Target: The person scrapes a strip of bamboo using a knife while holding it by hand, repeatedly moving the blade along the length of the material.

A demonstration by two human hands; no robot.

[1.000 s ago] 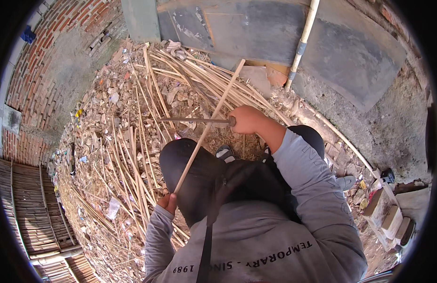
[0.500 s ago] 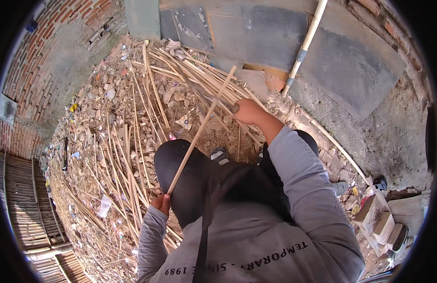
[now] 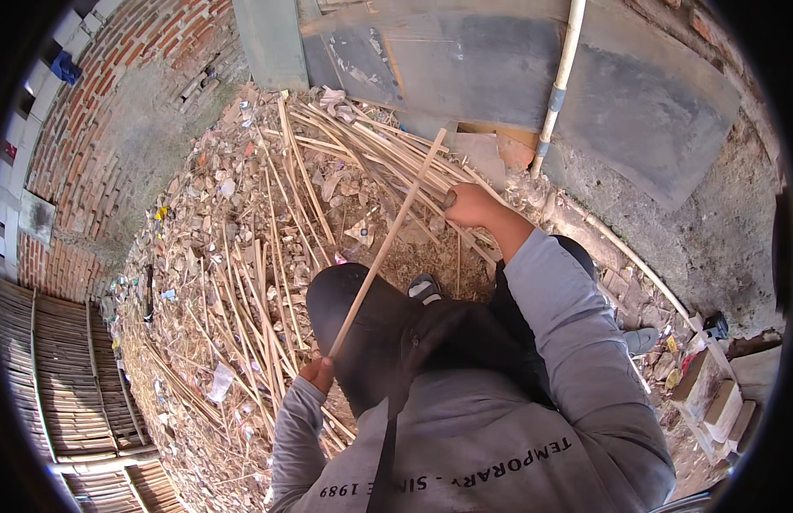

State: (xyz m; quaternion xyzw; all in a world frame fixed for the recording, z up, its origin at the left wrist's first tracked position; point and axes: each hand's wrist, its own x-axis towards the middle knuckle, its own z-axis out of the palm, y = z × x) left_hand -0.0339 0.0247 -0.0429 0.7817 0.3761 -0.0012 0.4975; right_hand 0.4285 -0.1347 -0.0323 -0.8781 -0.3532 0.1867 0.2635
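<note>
A long, pale bamboo strip (image 3: 388,237) slants across my right-tilted view, its lower part lying over my dark-trousered left knee. My left hand (image 3: 318,373) is closed around its lower end, beside that knee. Farther up, my right hand (image 3: 475,208) forms a fist just right of the strip. From this fist a narrow, dark blade, apparently a knife (image 3: 432,197), reaches left behind or against the strip; the exact contact is hard to make out. The fingers hide most of its handle.
A bundle of bamboo strips (image 3: 375,137) lies ahead, with more loose strips (image 3: 261,316) to the left on rubble-strewn ground (image 3: 187,256). Grey panels (image 3: 490,73) and a pale pole (image 3: 560,85) stand ahead; a brick wall (image 3: 97,162) rises left. Wooden blocks (image 3: 713,402) sit at right.
The whole view has shifted, so the surroundings appear farther right and lower. Both hands keep nearly the same hold and position relative to the bamboo strip.
</note>
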